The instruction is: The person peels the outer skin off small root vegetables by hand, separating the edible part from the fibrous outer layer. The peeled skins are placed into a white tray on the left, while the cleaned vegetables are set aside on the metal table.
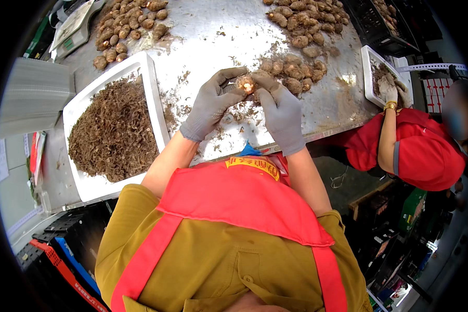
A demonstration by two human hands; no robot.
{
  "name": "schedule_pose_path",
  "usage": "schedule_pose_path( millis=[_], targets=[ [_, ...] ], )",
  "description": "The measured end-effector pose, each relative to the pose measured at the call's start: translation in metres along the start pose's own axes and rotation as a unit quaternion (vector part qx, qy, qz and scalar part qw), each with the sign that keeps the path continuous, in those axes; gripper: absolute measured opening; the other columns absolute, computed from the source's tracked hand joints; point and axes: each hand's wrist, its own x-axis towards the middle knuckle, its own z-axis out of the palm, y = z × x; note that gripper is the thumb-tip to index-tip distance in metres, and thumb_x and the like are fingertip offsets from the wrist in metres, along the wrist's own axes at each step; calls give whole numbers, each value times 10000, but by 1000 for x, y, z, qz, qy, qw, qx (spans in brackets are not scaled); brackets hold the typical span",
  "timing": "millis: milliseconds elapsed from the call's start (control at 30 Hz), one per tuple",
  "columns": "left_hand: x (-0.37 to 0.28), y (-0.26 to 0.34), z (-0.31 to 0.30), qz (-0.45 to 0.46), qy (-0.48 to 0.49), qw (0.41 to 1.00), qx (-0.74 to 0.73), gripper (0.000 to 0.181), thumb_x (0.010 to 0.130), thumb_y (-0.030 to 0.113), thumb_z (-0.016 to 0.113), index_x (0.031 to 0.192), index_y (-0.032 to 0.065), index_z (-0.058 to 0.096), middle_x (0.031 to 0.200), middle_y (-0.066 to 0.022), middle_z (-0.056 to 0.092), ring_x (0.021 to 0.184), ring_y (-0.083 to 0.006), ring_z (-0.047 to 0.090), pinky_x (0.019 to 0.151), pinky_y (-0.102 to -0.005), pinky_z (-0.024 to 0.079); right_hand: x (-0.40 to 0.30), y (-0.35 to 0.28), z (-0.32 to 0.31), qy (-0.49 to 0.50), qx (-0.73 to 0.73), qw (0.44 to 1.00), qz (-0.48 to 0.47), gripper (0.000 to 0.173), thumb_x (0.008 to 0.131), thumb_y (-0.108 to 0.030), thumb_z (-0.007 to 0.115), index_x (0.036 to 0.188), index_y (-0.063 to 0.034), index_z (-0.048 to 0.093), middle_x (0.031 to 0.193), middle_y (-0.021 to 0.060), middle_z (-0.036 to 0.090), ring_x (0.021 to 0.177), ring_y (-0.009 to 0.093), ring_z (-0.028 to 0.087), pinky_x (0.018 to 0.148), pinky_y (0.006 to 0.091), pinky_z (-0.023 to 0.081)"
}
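Observation:
My left hand (pixel 214 101), in a grey work glove, holds a small brown taro corm (pixel 245 84) between thumb and fingers. A pale cut or bared end of the corm faces up toward me. The gloved fingers of my right hand (pixel 280 107) are bent close against its right side; whether they grip the corm too is hard to tell. Just beyond that hand lies a small group of taro corms (pixel 294 72) on the metal table (pixel 214 39). Brown fibrous scraps are scattered on the tabletop under both hands.
Left of me stands a white foam box (pixel 155 93) heaped with brown fibrous peelings (pixel 113 130). Two larger taro piles (pixel 128 23) (pixel 304 17) lie farther back. A scale (pixel 72 29) is at the far left. At right, a person in red (pixel 425 144) works over another foam box (pixel 368 74) beside a black crate (pixel 386 35).

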Motion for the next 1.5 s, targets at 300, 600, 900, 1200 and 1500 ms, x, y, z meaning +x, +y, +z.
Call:
schedule_pose_path(
  millis=[300,600,900,1200,1500],
  targets=[
    [-1,-2,2,-43,-3,999,-26,511,841,53,711,1292,-56,498,1157,-120,615,1017,-156,632,901,-292,540,5,8,11,46,-110,992,-33,156,927,-41,605,1036,18,700,934,115,728,787,106,640,703,259,499],
    [1,-5,0,-15,13,1000,10,501,834,57,716,1285,-50,525,1157,-101,625,1007,-138,623,879,-273,528,1,-4,10,48,-37,995,-79,75,896,-95,665,912,-25,683,774,155,661,674,303,644,627,373,502],
    [-4,11,7,-37,-6,988,151,432,833,36,693,1243,-44,584,1143,-105,642,1027,-141,622,919,-277,514,8,3,8,41,-85,995,-21,135,917,-112,637,966,0,694,856,164,684,748,250,653,687,338,500],
    [1,0,-1,-40,-48,993,-96,556,858,-11,618,1392,-52,470,1284,-138,555,1102,-193,609,982,-316,517,9,8,-7,52,41,997,28,178,949,-130,603,1028,-5,703,820,93,694,718,140,638,694,288,505],
    [-3,-4,-4,-36,-44,976,-209,633,879,95,674,1431,-29,389,1291,-170,543,1128,-224,613,1005,-350,526,-5,-2,-6,19,45,995,84,204,904,-152,668,1046,-12,713,782,81,672,685,153,617,674,287,499]
  ],
)
